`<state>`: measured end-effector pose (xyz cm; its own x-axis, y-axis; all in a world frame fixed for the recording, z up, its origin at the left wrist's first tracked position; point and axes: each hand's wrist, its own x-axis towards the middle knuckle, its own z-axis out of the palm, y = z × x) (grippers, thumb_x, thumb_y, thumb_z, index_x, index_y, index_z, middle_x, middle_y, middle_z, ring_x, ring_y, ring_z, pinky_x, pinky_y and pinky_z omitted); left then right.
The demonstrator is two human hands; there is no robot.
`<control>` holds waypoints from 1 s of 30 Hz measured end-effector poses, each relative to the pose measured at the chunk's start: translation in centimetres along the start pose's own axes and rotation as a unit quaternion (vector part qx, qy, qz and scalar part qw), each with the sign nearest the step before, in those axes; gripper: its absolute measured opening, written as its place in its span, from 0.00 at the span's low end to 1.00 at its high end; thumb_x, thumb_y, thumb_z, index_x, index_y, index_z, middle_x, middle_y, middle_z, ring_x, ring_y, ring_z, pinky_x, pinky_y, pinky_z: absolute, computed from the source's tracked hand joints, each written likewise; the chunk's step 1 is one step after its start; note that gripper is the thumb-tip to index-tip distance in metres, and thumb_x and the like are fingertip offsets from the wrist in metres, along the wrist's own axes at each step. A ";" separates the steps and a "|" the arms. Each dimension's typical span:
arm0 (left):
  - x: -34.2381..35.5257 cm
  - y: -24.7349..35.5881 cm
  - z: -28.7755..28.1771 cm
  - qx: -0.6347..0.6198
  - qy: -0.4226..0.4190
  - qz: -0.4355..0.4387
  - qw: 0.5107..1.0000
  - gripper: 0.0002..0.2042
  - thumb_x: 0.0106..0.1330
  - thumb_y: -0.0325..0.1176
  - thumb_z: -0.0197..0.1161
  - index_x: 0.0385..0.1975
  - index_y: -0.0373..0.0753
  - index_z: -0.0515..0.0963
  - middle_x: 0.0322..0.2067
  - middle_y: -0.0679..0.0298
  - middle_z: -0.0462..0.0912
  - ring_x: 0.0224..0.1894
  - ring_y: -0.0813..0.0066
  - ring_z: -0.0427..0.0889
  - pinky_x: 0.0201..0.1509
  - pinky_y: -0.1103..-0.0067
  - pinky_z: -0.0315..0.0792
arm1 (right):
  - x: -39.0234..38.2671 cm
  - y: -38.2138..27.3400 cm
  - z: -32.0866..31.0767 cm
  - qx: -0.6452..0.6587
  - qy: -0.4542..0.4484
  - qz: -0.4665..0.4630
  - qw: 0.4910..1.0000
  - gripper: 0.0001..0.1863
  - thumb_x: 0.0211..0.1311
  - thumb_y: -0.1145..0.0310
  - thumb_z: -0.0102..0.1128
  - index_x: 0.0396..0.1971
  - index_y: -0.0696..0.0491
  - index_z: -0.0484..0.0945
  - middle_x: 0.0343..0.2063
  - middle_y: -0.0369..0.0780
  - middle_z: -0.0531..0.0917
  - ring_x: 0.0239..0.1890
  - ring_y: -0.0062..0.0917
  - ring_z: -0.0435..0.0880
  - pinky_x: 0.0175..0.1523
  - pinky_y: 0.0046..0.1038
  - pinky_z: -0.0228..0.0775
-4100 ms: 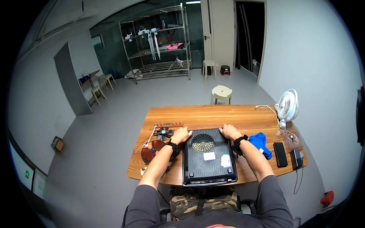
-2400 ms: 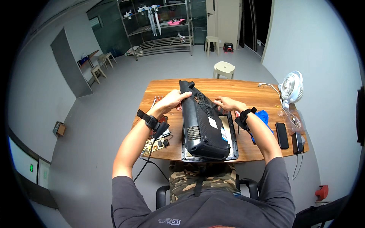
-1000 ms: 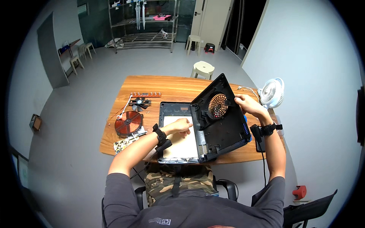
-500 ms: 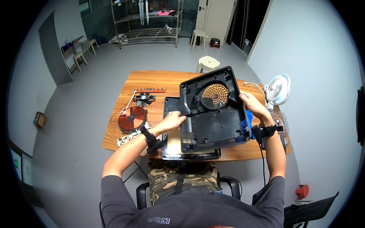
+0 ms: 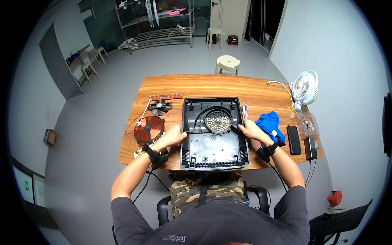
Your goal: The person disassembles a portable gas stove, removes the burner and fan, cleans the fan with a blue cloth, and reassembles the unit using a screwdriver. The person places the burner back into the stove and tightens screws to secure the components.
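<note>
A black plastic appliance shell (image 5: pixel 212 149) with a round fan grille (image 5: pixel 217 121) lies in front of me, its inside facing up. My left hand (image 5: pixel 174 136) is closed on its left edge, and my right hand (image 5: pixel 250 130) grips the right edge. The black-framed panel seen beneath it earlier is now hidden. To the left of the shell are a reddish-brown coil disc (image 5: pixel 149 130), a small black fan (image 5: pixel 160 107) and a red circuit strip (image 5: pixel 166 96). Partly behind my left forearm is a light-coloured circuit board (image 5: pixel 139 153). A red and white screwdriver (image 5: pixel 244 111) lies just beyond my right hand.
On the right of the wooden table (image 5: pixel 200 83) lie a crumpled blue cloth (image 5: pixel 269 125), a black oblong box (image 5: pixel 293 140) and a clear container (image 5: pixel 308 124). A white desk fan (image 5: pixel 304 87) stands at the right edge. Beyond the table is a cream stool (image 5: pixel 228 62).
Both hands have lowered the shell from a raised, tilted position and squared it over the panel. The screwdriver, blue cloth and black box have come into fuller view.
</note>
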<state>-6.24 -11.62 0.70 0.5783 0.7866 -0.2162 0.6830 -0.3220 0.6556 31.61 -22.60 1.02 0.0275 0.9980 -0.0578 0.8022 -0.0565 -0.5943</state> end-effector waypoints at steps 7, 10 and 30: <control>-0.2 0.9 -0.1 -0.007 -0.004 -0.038 0.999 0.16 0.66 0.36 0.57 0.24 0.27 0.77 0.15 0.51 0.81 0.21 0.58 0.86 0.29 0.66 0.79 | 0.7 1.9 1.5 0.004 0.016 0.005 1.000 0.18 0.68 0.63 0.52 0.47 0.63 0.77 0.35 0.65 0.82 0.44 0.61 0.82 0.52 0.54 0.74; -0.5 1.1 -0.1 0.109 0.015 0.040 0.993 0.18 0.68 0.40 0.54 0.34 0.26 0.78 0.26 0.39 0.84 0.34 0.41 0.86 0.41 0.58 0.79 | 0.8 2.2 2.1 0.007 0.022 0.022 0.999 0.20 0.70 0.62 0.51 0.49 0.65 0.74 0.36 0.65 0.82 0.45 0.61 0.82 0.52 0.53 0.74; 1.2 -1.0 0.1 0.119 -0.004 -0.018 0.993 0.21 0.76 0.41 0.46 0.44 0.22 0.63 0.36 0.27 0.79 0.45 0.28 0.79 0.50 0.52 0.72 | 3.2 1.3 2.8 -0.050 -0.018 0.069 0.996 0.21 0.76 0.58 0.46 0.48 0.65 0.67 0.39 0.66 0.82 0.48 0.61 0.82 0.53 0.54 0.73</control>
<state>-6.11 -10.40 -0.30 0.5547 0.7958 -0.2430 0.7888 -0.4100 0.4580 31.08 -19.52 -2.18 0.1213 0.9789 -0.1642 0.8473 -0.1882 -0.4966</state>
